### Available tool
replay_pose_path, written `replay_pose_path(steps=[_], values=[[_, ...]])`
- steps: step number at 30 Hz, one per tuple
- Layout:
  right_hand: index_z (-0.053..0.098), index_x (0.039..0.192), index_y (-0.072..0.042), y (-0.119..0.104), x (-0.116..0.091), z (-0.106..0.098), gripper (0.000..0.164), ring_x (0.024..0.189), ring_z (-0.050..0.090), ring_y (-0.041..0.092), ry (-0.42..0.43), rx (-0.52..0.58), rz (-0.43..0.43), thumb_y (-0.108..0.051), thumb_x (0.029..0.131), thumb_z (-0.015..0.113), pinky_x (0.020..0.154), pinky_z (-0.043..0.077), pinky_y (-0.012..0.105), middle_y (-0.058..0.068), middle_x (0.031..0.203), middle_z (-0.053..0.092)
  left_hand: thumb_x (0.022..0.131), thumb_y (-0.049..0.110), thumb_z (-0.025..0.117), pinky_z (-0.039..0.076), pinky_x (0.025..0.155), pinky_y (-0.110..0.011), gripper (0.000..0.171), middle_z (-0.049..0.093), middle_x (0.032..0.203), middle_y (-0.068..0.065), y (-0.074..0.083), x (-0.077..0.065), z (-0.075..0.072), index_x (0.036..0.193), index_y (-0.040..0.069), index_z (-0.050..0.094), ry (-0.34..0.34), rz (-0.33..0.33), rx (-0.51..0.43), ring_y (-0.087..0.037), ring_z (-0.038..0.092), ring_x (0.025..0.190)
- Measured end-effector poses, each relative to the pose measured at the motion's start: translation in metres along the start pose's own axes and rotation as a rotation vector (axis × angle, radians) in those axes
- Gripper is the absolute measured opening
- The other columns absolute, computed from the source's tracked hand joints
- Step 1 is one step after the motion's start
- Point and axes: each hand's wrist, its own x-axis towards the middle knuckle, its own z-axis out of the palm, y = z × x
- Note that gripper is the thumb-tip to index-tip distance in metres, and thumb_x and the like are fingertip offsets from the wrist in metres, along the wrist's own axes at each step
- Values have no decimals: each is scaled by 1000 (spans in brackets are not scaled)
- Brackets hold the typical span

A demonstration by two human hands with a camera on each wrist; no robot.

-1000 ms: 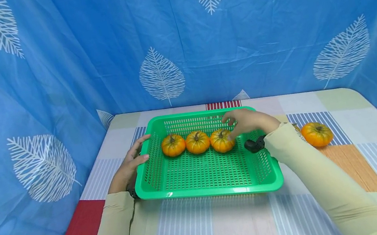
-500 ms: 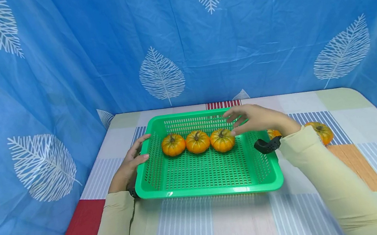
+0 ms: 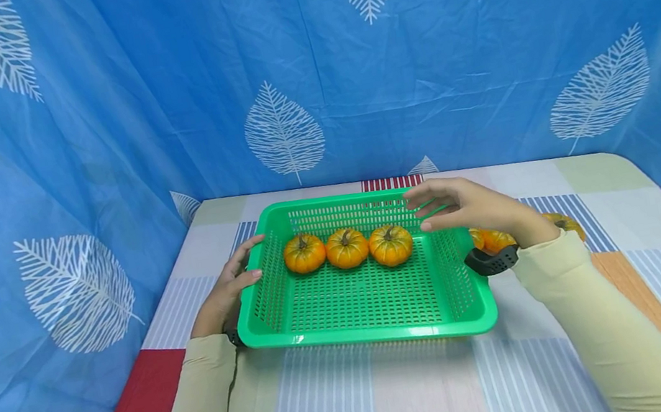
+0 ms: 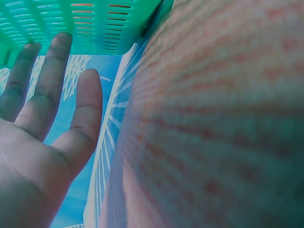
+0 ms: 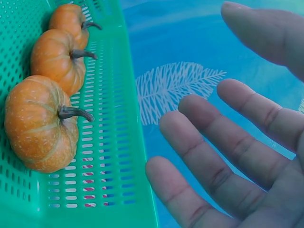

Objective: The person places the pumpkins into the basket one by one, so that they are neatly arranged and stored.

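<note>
Three small orange pumpkins with dark stems sit in a row inside a green plastic basket [image 3: 366, 341]: a left pumpkin [image 3: 304, 253], a middle pumpkin [image 3: 347, 248] and a right pumpkin [image 3: 391, 246]. At the basket's left end, my left hand [image 3: 228, 290] rests against the rim with extended fingers; in the left wrist view its fingertips [image 4: 61, 42] meet the slotted wall. Over the basket's right end hovers my right hand [image 3: 461, 204], holding nothing. Its fingers [image 5: 221, 178] are spread and relaxed in the right wrist view, apart from the pumpkins.
More pumpkins [image 3: 497, 241] lie on the table to the right of the basket, partly hidden by my right wrist and sleeve; one farther pumpkin [image 3: 564, 223] shows behind the cuff. A patchwork cloth [image 3: 427, 394] covers the table. Blue leaf-print curtains [image 3: 418, 104] hang behind and at the left.
My right hand has drawn away from the right pumpkin, moving right and slightly up toward the basket's right edge, its fingers straightening. The left hand, basket and its pumpkins stay put.
</note>
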Motion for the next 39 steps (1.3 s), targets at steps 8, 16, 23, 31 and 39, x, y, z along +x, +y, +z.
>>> replay_pose_path(steps=[8,16,23,31,39], values=[[58,148,6,8,-18,1,48,119,68,11,71,78,-24,0,103,70,97,58,26,20,144,64,104,32,62,23,121,-71,84,8,177,-29,-2,-1,-1,168,-3,21,-16,16,4,-46,20,158],[60,142,10,16,-40,2,41,118,69,15,179,121,-52,1,103,69,95,59,23,-4,131,72,102,32,63,22,118,-73,82,6,177,-28,-3,0,0,167,0,25,-11,21,-3,-51,6,161],[61,142,7,20,-59,1,38,119,70,13,271,149,-19,-2,105,68,96,57,20,1,132,73,103,33,63,26,116,-70,81,9,177,-29,-3,-1,-1,168,0,25,-10,12,-9,-50,14,158],[71,134,-1,29,-76,0,33,114,69,3,385,150,-85,8,102,66,94,55,14,-12,126,74,102,28,60,24,115,-68,77,8,179,-22,-3,-1,0,168,6,29,13,-20,-9,-42,10,161],[71,130,4,35,-91,-5,33,112,70,2,496,92,-148,15,99,66,95,53,12,-10,123,76,102,28,61,37,110,-51,77,17,176,-26,-2,-2,-1,168,4,29,8,-2,3,-33,32,147]])
